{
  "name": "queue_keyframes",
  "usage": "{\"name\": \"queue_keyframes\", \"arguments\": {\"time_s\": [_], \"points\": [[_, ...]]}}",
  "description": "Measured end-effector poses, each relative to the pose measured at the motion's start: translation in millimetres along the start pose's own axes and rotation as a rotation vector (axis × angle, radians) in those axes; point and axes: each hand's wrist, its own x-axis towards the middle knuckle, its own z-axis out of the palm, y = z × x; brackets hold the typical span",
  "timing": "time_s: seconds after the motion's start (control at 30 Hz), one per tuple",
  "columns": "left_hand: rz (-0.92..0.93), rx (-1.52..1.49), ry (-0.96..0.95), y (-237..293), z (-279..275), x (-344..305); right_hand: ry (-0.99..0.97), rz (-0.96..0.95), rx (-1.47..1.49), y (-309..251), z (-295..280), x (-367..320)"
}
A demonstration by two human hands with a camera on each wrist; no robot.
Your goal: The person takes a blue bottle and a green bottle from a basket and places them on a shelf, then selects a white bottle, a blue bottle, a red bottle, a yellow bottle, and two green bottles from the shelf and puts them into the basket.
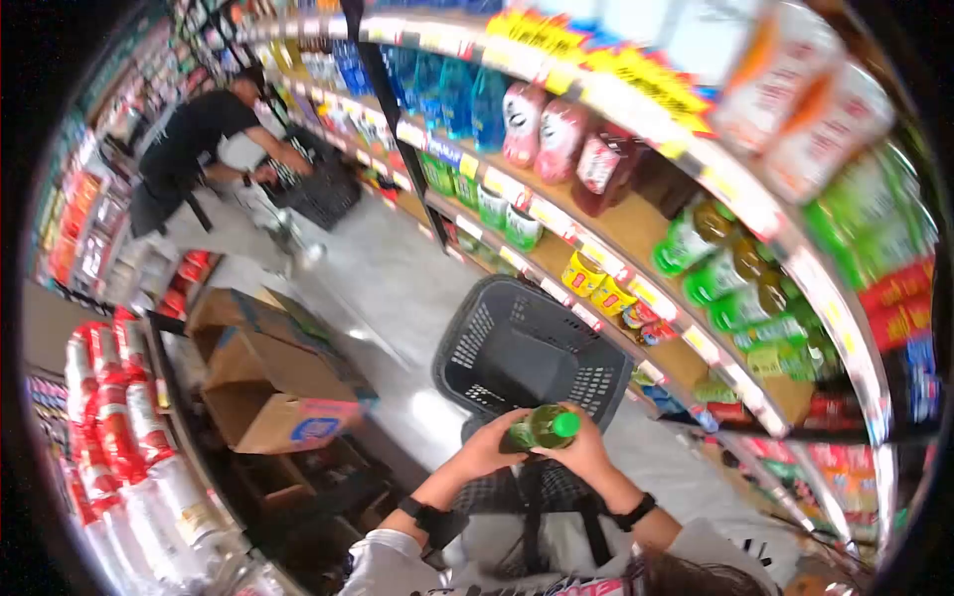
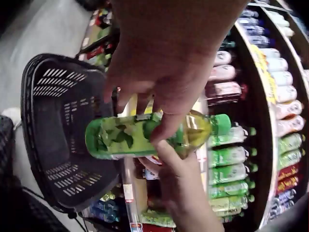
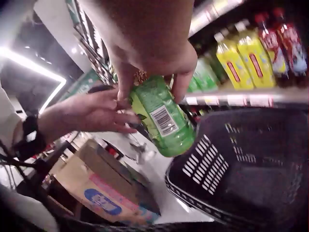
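Both hands hold a bottle of green tea with a green cap, close in front of the body. My left hand has its thumb on the label and its fingers across the far side. My right hand grips the bottle from the opposite side, its thumb meeting the left thumb below the neck. Leaf pictures show on the label in the left wrist view; a barcode faces the right wrist camera. Just beyond the hands is a dark grey shopping basket with nothing in it.
Shelves of drinks curve along the right, with green-labelled bottles lined up on one level. An open cardboard box stands at the left near red-and-white packs. Farther down the aisle, a person bends over another dark basket.
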Motion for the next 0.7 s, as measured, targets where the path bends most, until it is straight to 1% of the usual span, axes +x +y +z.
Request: {"name": "queue_keyframes", "arguments": {"time_s": [0.03, 0.07, 0.1, 0.13, 0.17, 0.23, 0.27, 0.37, 0.4, 0.43, 0.5, 0.53, 0.6, 0.63, 0.67, 0.7], "points": [[0.058, 0.078, -0.002, 33.7, 7.1, -15.2, 0.011, -0.041, 0.065, -28.6, -24.3, -19.3], [0.078, 0.109, -0.019, 68.8, 14.5, -26.1, -0.064, -0.045, 0.180, -53.1, -47.6, -37.0], [0.140, 0.101, -0.027, 94.1, 25.5, -35.2, -0.130, -0.047, 0.286, -71.7, -67.9, -55.1], [0.141, 0.116, -0.044, 124.8, 37.1, -44.4, -0.113, -0.080, 0.242, -84.2, -83.0, -76.4], [0.140, 0.133, -0.068, 152.2, 52.3, -49.5, -0.111, -0.067, 0.318, -89.8, -96.0, -96.8], [0.117, 0.200, -0.104, 185.7, 77.1, -62.9, -0.099, -0.061, 0.456, -105.8, -114.0, -131.1], [0.105, 0.232, -0.115, 197.7, 88.0, -65.9, -0.029, -0.060, 0.478, -107.3, -119.0, -147.0], [0.080, 0.300, -0.291, 226.4, 110.8, -65.0, 0.160, 0.005, 0.573, -116.3, -132.6, -185.6], [0.122, 0.323, -0.348, 228.4, 116.1, -62.6, 0.215, -0.006, 0.498, -118.7, -133.9, -197.6], [0.083, 0.347, -0.391, 234.8, 122.3, -60.6, 0.267, -0.012, 0.419, -119.9, -137.2, -207.2], [0.174, 0.364, -0.433, 235.5, 135.3, -52.2, 0.368, -0.024, 0.238, -118.3, -154.0, -218.4], [0.179, 0.408, -0.457, 241.5, 140.0, -48.1, 0.302, 0.028, 0.293, -120.7, -162.2, -225.6], [0.173, 0.495, -0.507, 253.8, 147.3, -40.7, 0.343, 0.054, 0.434, -114.7, -164.5, -237.3], [0.220, 0.510, -0.517, 257.9, 151.5, -36.0, 0.365, 0.059, 0.502, -109.0, -162.9, -238.8], [0.271, 0.526, -0.525, 262.3, 154.3, -30.1, 0.461, -0.089, 0.363, -97.3, -161.6, -237.4], [0.324, 0.539, -0.532, 265.3, 155.5, -25.7, 0.458, -0.053, 0.473, -93.5, -164.4, -243.4]]}}
